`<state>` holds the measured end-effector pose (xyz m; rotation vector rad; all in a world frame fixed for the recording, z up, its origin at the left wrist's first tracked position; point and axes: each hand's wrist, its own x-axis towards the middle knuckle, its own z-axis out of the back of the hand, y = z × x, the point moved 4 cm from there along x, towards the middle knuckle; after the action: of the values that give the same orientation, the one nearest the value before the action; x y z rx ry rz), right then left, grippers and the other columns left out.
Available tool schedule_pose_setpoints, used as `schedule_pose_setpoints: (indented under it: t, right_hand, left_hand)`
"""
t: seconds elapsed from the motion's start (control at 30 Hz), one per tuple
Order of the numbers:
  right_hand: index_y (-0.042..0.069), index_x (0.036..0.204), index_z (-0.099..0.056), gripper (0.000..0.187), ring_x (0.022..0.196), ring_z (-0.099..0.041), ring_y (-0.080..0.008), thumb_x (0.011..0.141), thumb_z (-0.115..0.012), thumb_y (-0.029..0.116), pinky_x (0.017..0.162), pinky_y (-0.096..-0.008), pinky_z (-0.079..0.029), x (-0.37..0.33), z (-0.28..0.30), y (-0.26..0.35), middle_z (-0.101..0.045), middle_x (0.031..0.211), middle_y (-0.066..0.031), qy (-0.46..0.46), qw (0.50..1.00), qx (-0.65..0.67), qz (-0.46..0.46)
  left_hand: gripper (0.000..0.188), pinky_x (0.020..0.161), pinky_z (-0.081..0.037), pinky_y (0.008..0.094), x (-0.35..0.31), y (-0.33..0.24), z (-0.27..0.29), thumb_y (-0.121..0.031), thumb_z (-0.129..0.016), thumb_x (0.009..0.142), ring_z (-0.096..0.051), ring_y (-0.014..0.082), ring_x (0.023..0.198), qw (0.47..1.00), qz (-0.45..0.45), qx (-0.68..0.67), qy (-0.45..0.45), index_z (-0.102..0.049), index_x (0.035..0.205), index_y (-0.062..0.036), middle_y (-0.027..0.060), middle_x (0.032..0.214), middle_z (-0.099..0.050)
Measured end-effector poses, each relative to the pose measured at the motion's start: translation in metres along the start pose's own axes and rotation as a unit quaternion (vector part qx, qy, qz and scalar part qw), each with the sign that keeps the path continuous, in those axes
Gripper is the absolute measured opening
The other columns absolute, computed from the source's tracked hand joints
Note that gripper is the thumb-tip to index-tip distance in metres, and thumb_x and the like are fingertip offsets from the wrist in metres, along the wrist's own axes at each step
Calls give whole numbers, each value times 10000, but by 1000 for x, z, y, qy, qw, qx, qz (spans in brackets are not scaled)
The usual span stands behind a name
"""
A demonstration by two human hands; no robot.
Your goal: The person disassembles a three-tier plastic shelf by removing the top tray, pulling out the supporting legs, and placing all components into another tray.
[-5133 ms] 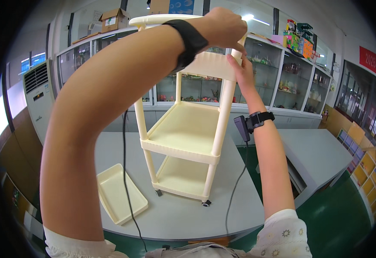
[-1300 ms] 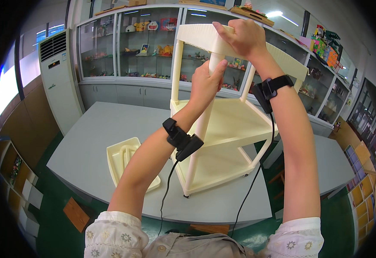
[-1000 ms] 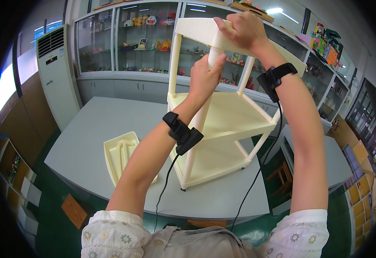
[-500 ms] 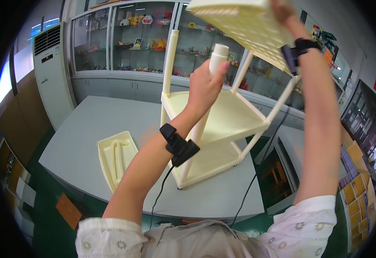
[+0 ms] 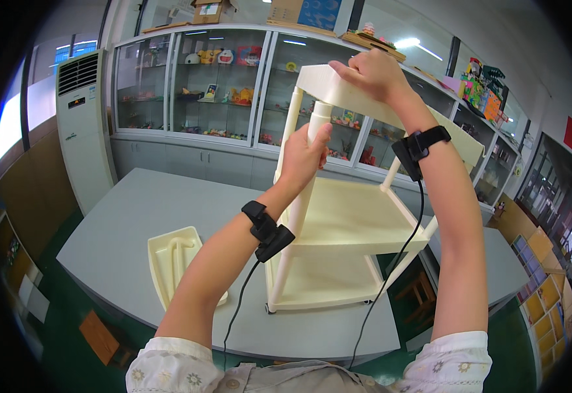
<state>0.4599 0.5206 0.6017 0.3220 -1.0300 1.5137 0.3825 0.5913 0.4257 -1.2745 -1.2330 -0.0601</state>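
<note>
A cream plastic rolling cart stands on the grey table, with a middle shelf [image 5: 354, 209] and a bottom shelf [image 5: 325, 285] between its corner posts. My left hand [image 5: 305, 154] is wrapped round the near-left post [image 5: 322, 112], just below its stepped top end, which stands free. The top tray [image 5: 318, 84] sits tilted over the posts. My right hand [image 5: 379, 75] grips its upper near-left edge, thumb toward the corner. At the far left, the tray meets the top of another post [image 5: 292, 118]; the joints on the right are partly hidden by my right arm.
Left of the cart, a shallow cream tray [image 5: 158, 262] lies on the table [image 5: 115, 229] with a bent cream tube [image 5: 180, 249] in it. Cables hang from black wristbands on both arms. Glass cabinets [image 5: 220, 85] line the back; a tall air conditioner [image 5: 83, 131] stands left.
The top tray has come down from high at the upper right and swung left over the posts, carried by my right hand. My left hand still holds the same post.
</note>
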Motion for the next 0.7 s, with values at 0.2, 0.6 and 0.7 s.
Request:
schedule_pose_setpoints:
  t: [0.2,0.6,0.7]
  right_hand:
    - [35,583,-603,684,580,-572,-341,811,-379,640,563,-415,-445,-11,7,6,-560,563,-175,-70,997,11,-11]
    - [70,731,-612,542,757,-586,-334,856,-390,547,688,-439,-442,-185,63,-133,-608,726,-146,32,953,-198,-229]
    - [38,930,-608,402,817,-570,-276,892,-438,400,764,-334,-429,-222,87,-160,-609,859,-140,9,940,-1,-341]
  left_hand:
    - [356,404,-348,212,10,4,4,-377,-494,914,-407,67,416,1000,-5,-3,20,-478,790,-43,2,531,-428]
    - [358,389,-377,213,44,39,60,-402,-524,891,-482,84,439,999,-12,26,20,-513,831,-50,20,563,-487]
    - [392,436,-426,242,70,53,110,-436,-508,890,-513,122,446,994,-17,104,-5,-537,853,-47,39,561,-515]
